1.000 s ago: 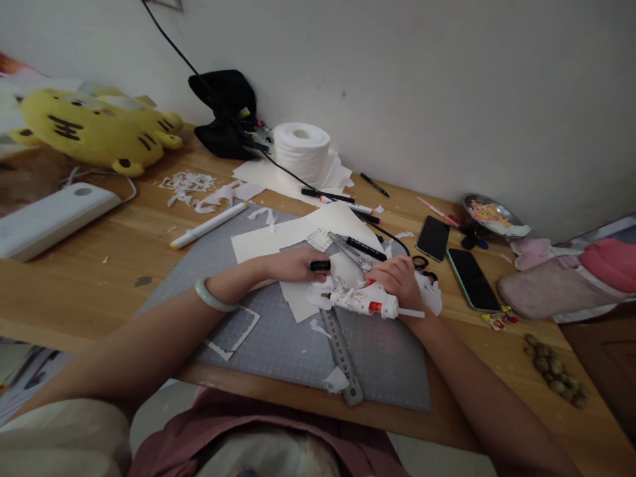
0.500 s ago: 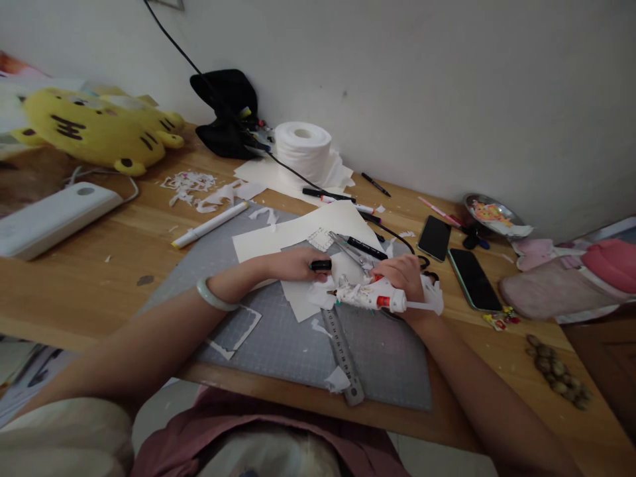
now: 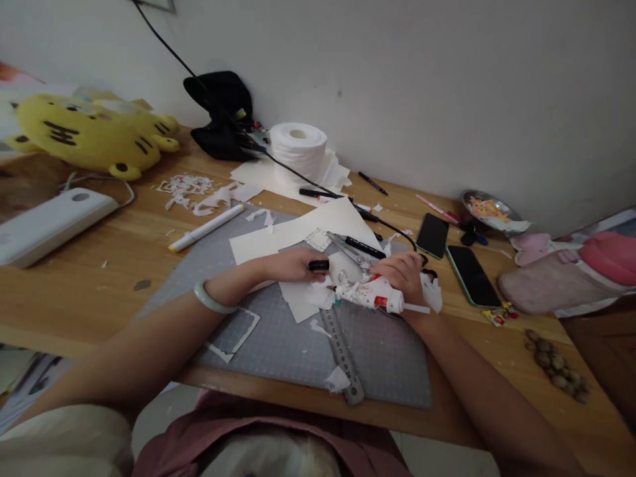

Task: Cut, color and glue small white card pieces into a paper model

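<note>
My right hand (image 3: 401,273) is wrapped round the handle of a white glue gun (image 3: 370,293), its nozzle pointing left and a glue stick (image 3: 416,308) jutting from its rear. My left hand (image 3: 298,266) is closed on a black-capped marker (image 3: 318,265), whose far part is hidden. Just below that hand, at the nozzle, is a crumpled white scrap of paper (image 3: 320,293); I cannot tell whether the fingers hold it too. Under both hands lie sheets of white paper (image 3: 263,240) on a grey cutting mat (image 3: 392,364). Scissors (image 3: 342,246) and a black pen (image 3: 365,248) lie just beyond.
A steel ruler (image 3: 342,358) crosses the mat's front. Two phones (image 3: 432,235) and a metal bowl (image 3: 489,211) stand to the right. A paper roll (image 3: 299,156) is behind, with a white marker (image 3: 206,228) and a yellow plush toy (image 3: 99,132) leftward. The gun's black cord (image 3: 293,173) runs across.
The view has shifted slightly. Both hands keep their grips, and the glue gun's nozzle stays by the white scrap near my left hand.
</note>
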### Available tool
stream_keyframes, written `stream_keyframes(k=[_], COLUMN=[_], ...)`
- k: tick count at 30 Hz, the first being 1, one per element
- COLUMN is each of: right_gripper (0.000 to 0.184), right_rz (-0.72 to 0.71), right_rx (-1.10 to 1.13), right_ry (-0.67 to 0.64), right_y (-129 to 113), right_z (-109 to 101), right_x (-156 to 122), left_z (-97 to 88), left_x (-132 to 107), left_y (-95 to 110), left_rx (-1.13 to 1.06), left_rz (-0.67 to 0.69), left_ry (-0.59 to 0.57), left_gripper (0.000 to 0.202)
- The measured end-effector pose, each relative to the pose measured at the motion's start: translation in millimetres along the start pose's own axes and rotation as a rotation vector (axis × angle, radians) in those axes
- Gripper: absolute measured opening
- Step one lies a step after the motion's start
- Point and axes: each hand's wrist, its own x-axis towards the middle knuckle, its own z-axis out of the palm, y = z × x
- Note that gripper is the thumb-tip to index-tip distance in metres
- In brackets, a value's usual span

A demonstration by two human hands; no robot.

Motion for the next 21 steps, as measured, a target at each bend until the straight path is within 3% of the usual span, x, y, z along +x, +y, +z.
stream_keyframes(k=[15,21], right_gripper=[0.021,0.019], right_rz=[0.041,0.067], right_rx=[0.025,0.039], right_ry=[0.060,0.005], right_y=[-1.4,1.4], right_z=[-2.0,1.4], right_x=[3.0,-1.8], left_z=[0.0,0.5], left_x=[-0.8,0.2], left_y=[3.3,0.5], left_rx=[0.033,0.026], left_rz=[-0.009,0.006], left_ry=[0.012,-0.002], left_gripper=[0.016,0.016])
